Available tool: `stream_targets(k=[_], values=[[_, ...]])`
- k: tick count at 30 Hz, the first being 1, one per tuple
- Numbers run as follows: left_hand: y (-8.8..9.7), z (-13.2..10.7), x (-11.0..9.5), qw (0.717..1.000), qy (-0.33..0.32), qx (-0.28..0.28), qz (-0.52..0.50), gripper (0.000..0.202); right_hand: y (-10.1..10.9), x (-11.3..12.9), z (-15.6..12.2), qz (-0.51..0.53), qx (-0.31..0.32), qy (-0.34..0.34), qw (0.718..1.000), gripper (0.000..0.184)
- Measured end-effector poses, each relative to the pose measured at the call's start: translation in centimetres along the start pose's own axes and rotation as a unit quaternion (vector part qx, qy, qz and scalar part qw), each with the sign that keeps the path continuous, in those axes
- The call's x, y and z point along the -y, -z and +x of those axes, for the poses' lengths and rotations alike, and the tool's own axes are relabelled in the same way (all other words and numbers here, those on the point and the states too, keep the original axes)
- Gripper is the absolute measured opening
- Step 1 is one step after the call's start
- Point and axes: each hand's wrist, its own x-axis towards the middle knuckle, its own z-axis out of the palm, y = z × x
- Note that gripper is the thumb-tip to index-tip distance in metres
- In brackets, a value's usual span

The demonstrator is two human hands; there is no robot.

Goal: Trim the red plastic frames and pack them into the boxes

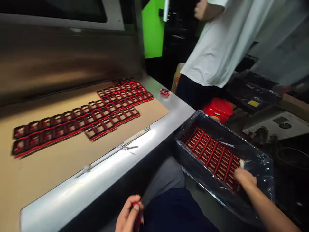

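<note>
My right hand (243, 175) reaches into a plastic-lined black bin (256, 161) and rests on the near end of the packed rows of red-and-black frame parts (212, 153); its fingers curl onto them. Low over my lap, my left hand (129, 214) is closed on a small red piece (135, 204). On the tan board (72, 161) of the workbench lie long rows of the same red-and-black parts (79, 119), laid flat side by side.
A thin metal tool and a white pen-like stick (136, 135) lie along the bench's steel edge (96, 180). One loose red part (164, 91) sits at the far corner. A person in a white shirt (224, 45) stands beyond the bin, beside a red object (218, 109).
</note>
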Motion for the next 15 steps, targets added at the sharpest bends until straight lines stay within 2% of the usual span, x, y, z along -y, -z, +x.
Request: stream_targets(k=[1,3,4,5,7,8,9,12,15], values=[[-0.5,-0.2,-0.6,0.997,0.035,0.015,-0.072,0.04,0.9,1.7,-0.6,0.002,0.011,0.028,1.0,0.015],[-1.7,-0.7,-2.0,0.982,0.064,0.045,-0.17,0.037,2.2,6.4,-3.9,0.049,0.049,0.137,0.988,0.023],[-2.4,-0.8,-2.8,0.976,0.052,0.06,-0.202,0.036,2.6,9.1,-6.5,0.156,0.076,0.238,0.956,0.029],[-2.9,-0.8,-3.4,0.969,0.024,0.063,-0.238,0.036,2.8,11.8,-9.7,0.251,0.138,0.338,0.896,0.033],[-3.3,-1.0,-4.3,0.953,-0.027,0.078,-0.291,0.037,3.1,16.6,-16.6,0.35,0.267,0.48,0.759,0.046],[-3.2,-1.2,-4.4,0.947,-0.064,0.073,-0.305,0.037,3.1,18.6,-19.8,0.372,0.307,0.524,0.702,0.052],[-2.8,-1.5,-4.3,0.943,-0.096,0.067,-0.313,0.036,3.2,20.1,-22.6,0.398,0.321,0.538,0.67,0.045],[-0.7,-2.9,-3.2,0.936,-0.146,0.049,-0.315,0.034,2.8,22.5,-27.6,0.432,0.298,0.593,0.611,0.019],[1.5,-4.1,-1.5,0.938,-0.125,0.045,-0.32,0.037,1.8,22.8,-29.0,0.418,0.278,0.655,0.565,0.023]])
